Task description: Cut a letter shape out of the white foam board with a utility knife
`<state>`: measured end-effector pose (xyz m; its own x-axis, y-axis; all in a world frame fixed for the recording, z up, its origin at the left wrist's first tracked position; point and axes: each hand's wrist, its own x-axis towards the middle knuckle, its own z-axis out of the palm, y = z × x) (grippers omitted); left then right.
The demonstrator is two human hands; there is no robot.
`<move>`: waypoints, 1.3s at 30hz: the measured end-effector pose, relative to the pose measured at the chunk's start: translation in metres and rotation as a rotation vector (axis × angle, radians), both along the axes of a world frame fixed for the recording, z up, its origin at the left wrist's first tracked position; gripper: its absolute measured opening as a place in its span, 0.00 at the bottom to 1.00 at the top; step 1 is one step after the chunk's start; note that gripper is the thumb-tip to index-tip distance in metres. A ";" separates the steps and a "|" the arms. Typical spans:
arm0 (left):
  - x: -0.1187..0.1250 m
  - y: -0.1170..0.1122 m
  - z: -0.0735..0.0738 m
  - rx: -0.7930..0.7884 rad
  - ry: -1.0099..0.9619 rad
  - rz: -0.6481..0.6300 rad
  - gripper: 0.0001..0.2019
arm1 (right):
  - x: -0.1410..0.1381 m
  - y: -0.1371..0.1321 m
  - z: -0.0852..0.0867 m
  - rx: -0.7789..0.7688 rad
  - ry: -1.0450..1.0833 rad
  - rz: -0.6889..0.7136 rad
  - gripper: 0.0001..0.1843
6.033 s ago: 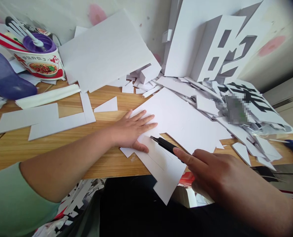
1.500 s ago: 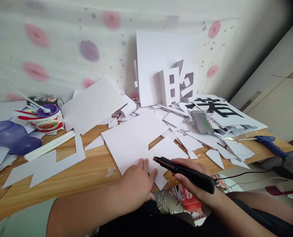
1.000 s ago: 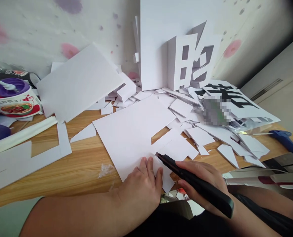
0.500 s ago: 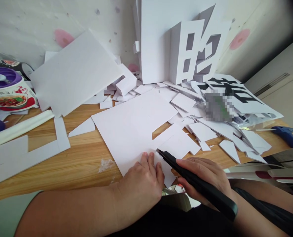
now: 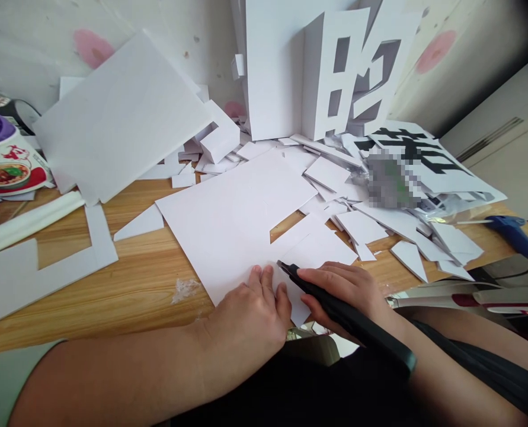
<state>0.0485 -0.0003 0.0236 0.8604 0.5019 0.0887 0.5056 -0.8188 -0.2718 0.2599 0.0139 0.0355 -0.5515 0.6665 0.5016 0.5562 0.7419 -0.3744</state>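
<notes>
A large white foam board sheet (image 5: 219,219) with a notch cut in its right side lies on the wooden table. Flat on its near part rests my left hand (image 5: 255,308), fingers stretched out and holding nothing else. My right hand (image 5: 348,293) is wrapped round a black utility knife (image 5: 357,320). The knife's tip touches or nearly touches the board just right of my left fingertips. A thin line runs across the board's right part, up from near the tip.
White offcuts (image 5: 370,228) are heaped behind and right. A standing white panel (image 5: 275,77) bears raised cut-out characters. A leaning board (image 5: 125,118) and a noodle tub (image 5: 10,160) are at left. A blue glue gun (image 5: 515,234) lies at the right edge, beside a printed sheet (image 5: 424,157).
The whole view has shifted slightly, so things appear a little higher and further left. My right hand and the knife handle have moved slightly left; the left hand stays on the board.
</notes>
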 end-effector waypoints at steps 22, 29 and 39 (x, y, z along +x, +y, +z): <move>0.000 0.002 0.005 -0.064 0.055 0.022 0.25 | 0.020 -0.015 0.019 -0.112 -0.012 0.091 0.18; -0.001 0.002 0.009 -0.027 0.028 -0.007 0.22 | 0.042 -0.018 0.025 -0.334 0.272 -0.169 0.15; 0.000 0.014 0.006 -0.239 -0.159 -0.072 0.28 | 0.087 0.034 0.031 -0.664 0.735 -0.253 0.16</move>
<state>0.0481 0.0139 0.0298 0.8794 0.4626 0.1122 0.4644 -0.8856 0.0114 0.3473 0.0480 0.0663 -0.0609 0.9874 0.1459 0.1350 0.1529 -0.9790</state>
